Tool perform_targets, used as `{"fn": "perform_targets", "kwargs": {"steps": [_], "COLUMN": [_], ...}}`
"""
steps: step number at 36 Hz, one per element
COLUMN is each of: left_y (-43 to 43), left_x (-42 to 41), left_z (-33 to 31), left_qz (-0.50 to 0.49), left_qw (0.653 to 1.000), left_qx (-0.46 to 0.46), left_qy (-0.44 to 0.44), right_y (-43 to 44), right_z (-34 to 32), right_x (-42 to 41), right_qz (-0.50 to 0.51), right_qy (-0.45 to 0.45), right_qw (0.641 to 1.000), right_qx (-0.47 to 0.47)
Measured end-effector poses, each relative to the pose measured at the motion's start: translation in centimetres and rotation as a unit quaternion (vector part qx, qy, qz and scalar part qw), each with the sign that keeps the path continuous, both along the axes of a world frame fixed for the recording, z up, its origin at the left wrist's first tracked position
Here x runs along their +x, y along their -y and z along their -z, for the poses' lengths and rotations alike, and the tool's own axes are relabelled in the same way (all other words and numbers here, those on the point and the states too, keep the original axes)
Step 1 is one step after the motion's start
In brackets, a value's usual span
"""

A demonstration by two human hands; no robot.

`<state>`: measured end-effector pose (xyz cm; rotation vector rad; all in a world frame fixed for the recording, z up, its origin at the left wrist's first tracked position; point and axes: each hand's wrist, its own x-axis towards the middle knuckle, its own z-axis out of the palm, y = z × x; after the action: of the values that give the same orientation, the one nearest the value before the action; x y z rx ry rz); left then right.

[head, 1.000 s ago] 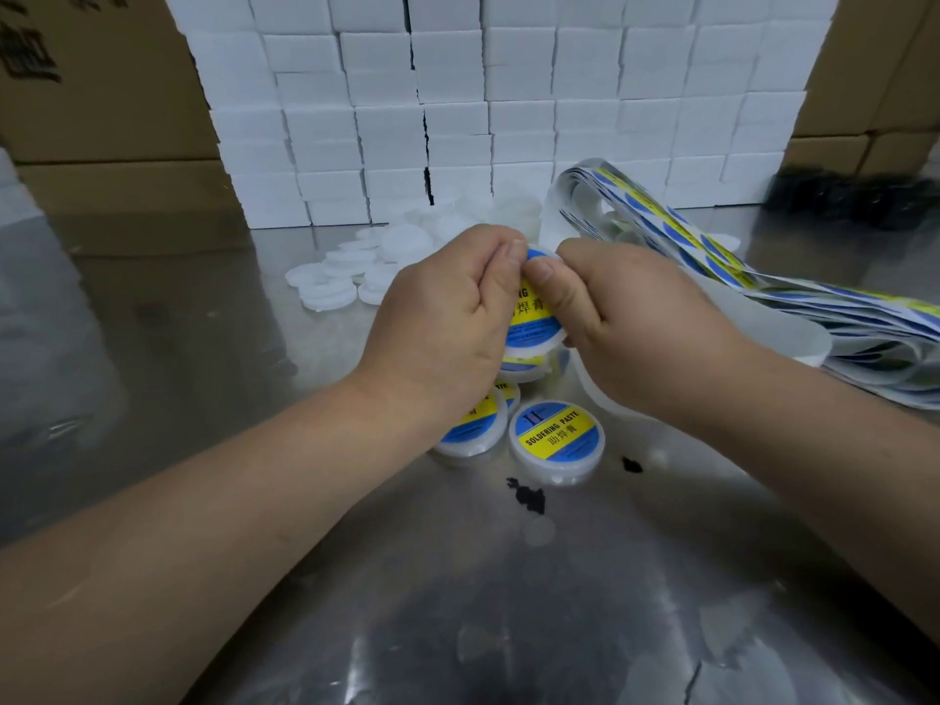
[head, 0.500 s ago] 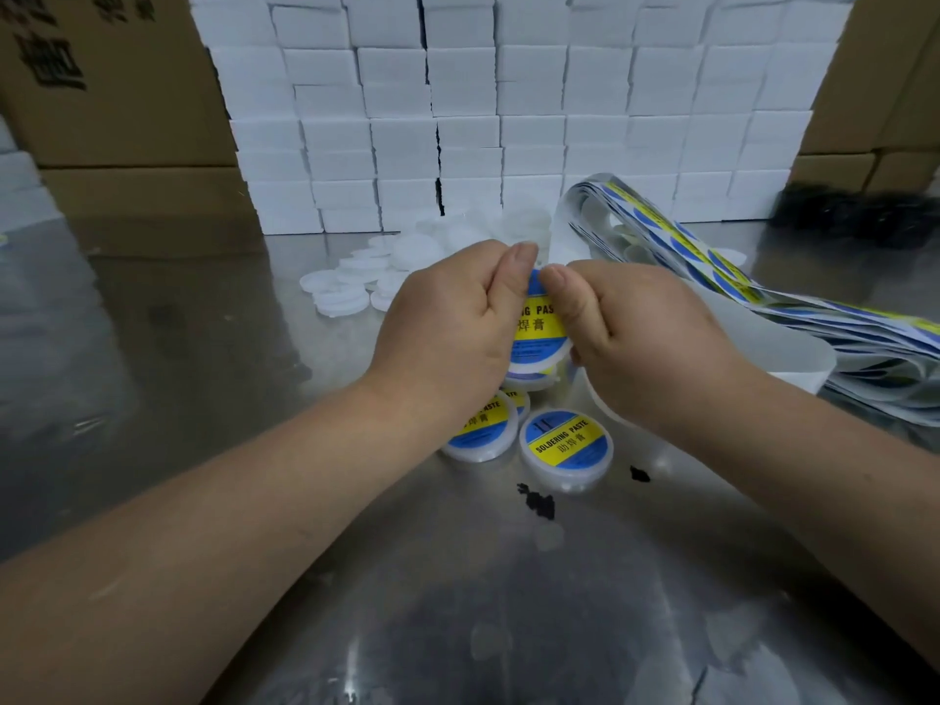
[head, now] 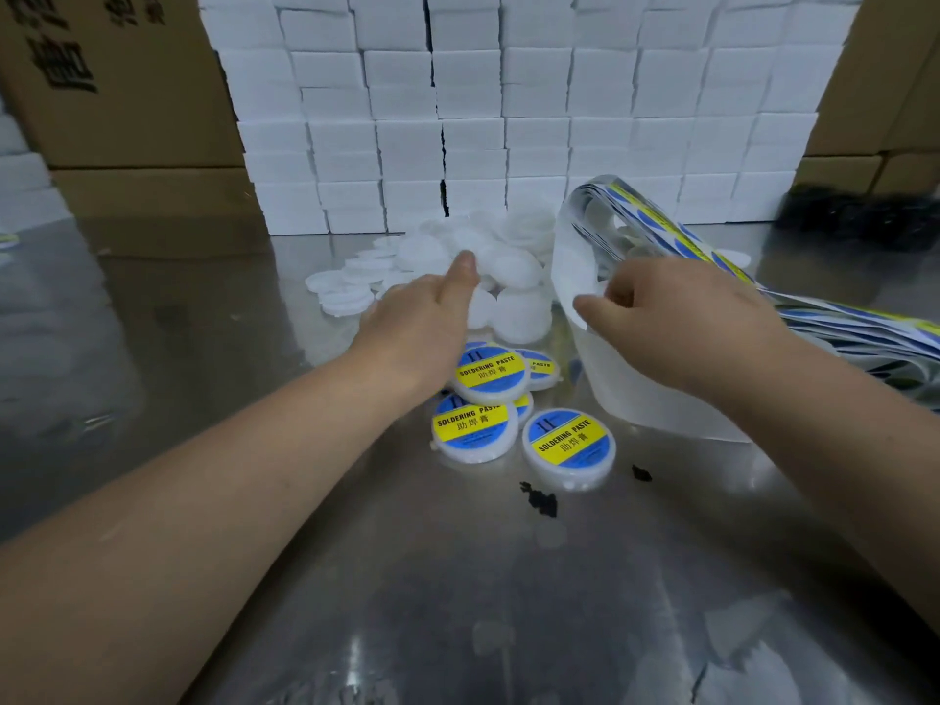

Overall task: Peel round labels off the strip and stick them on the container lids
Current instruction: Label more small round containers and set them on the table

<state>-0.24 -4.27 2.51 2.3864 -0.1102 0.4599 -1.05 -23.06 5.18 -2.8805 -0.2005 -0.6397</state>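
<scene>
Your hands have come apart since a moment ago, and the labelled container [head: 489,375] that you held between them now lies flat on top of the finished group, just behind your left wrist. Your left hand [head: 422,318] has gone forward to the pile of plain white lids [head: 513,267]. Its thumb is straight, but its fingers are hidden behind the back of the hand, so I cannot tell if it holds a lid. Your right hand [head: 681,323] has curled fingers and pinches the label strip [head: 651,399] at its bare white part.

I count five finished containers in the group, some half covered by others, and all are closed, so their contents do not show. The yellow band on each label rises toward the right.

There is one strip. It makes a loop behind your right hand, and its long axis then runs to the right edge, with blue and yellow labels on it.

All this lies on the metal bench [head: 203,348], with a wall of white boxes [head: 508,94] behind.
</scene>
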Motion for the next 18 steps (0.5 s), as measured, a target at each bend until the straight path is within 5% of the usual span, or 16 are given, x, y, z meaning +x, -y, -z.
{"fn": "perform_targets", "kwargs": {"steps": [7, 13, 18], "left_y": [-3.5, -3.8, -2.8], "left_x": [2.6, 3.3, 3.5], "left_z": [1.1, 2.6, 2.8], "left_qz": [-0.077, 0.056, 0.109], "left_qw": [0.994, 0.996, 0.978], "left_qx": [0.014, -0.001, -0.048], "left_qy": [-0.071, -0.067, -0.174], "right_y": [-0.2, 0.0, 0.1], "right_z": [0.0, 0.0, -0.2], "right_x": [-0.1, 0.1, -0.1], "right_qz": [0.009, -0.001, -0.017], "right_qy": [-0.038, -0.04, 0.0], "right_qw": [0.997, 0.995, 0.996], "right_qx": [-0.065, -0.089, -0.09]}}
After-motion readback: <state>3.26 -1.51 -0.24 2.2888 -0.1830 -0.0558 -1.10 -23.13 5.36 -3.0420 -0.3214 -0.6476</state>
